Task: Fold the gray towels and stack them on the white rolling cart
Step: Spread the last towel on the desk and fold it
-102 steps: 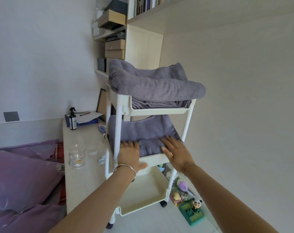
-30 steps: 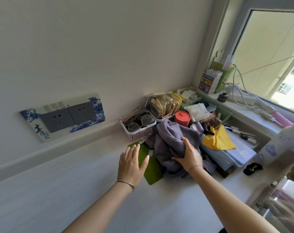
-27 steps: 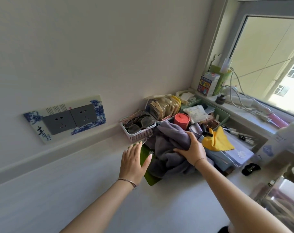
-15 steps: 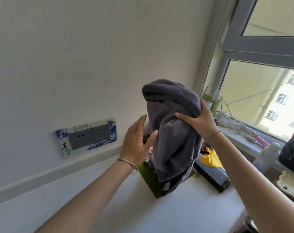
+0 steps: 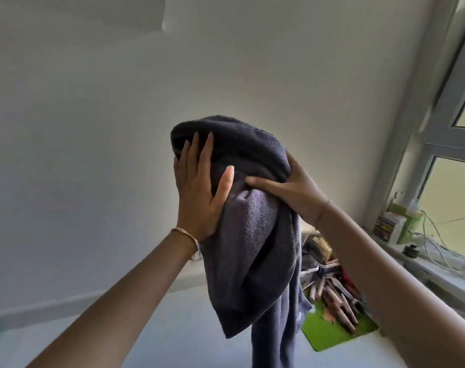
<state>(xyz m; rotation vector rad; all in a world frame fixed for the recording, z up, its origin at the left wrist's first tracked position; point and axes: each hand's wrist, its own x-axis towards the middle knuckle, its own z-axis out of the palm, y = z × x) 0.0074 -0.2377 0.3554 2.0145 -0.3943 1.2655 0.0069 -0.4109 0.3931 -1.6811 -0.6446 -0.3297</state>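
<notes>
The left hand point(image 5: 199, 192), which hung just apart from the cloth half a second ago, now lies flat against the gray towel point(image 5: 252, 235), and the whole bundle has come up higher, clear of the counter point(image 5: 178, 322). That hand's fingers point(image 5: 205, 152) are straight and a little spread, pressing the left side of the bunched top and clamping nothing. The towel sits in the air between both hands, crumpled at the top, its loose end trailing down out of view. The right hand point(image 5: 295, 192) grips the bunch from the other side, thumb across the front, the other fingers hidden behind the cloth. Lower right, a green mat point(image 5: 329, 330) and a jumble of small things lie just under the hanging tail, with the windowsill point(image 5: 438, 264) beyond. The white rolling cart is not in sight from here. To my eye the fold goes best if each hand works along to a corner of one edge, pinches it and lets the towel drop open flat, held out over bare counter so the tail drags nothing off that mat
</notes>
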